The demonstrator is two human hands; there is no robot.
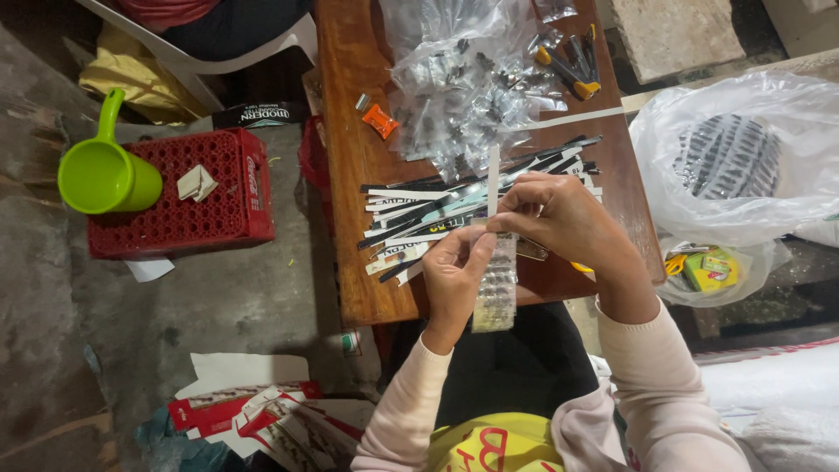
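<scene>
the narrow brown wooden counter (350,175) runs down the middle of the frame, with rough grey concrete floor (218,297) to its left. at the right edge sits a big clear plastic bag (743,157) with dark striped stuff inside it. a red plastic crate (175,218) stands upside-left of centre on the floor, and a lime green plastic jug (105,175) rests against its left end. on the upper counter lies a crumpled heap of clear plastic packets (463,87) holding small dark pieces; just below it, a fan of black and white card strips (419,214) spreads across the wood. a small orange plastic piece (379,121) lies left of the heap, and yellow-handled tools (572,70) lie right of it.

at the centre bottom, both hands are closed in a pinch. the left hand (453,275) grips the top of a small clear plastic packet (495,288) filled with rows of tiny silvery pieces, hanging over the counter's near edge. the right hand (559,214) pinches the same packet's top together with a thin white card strip (493,179) standing upright above it.
</scene>
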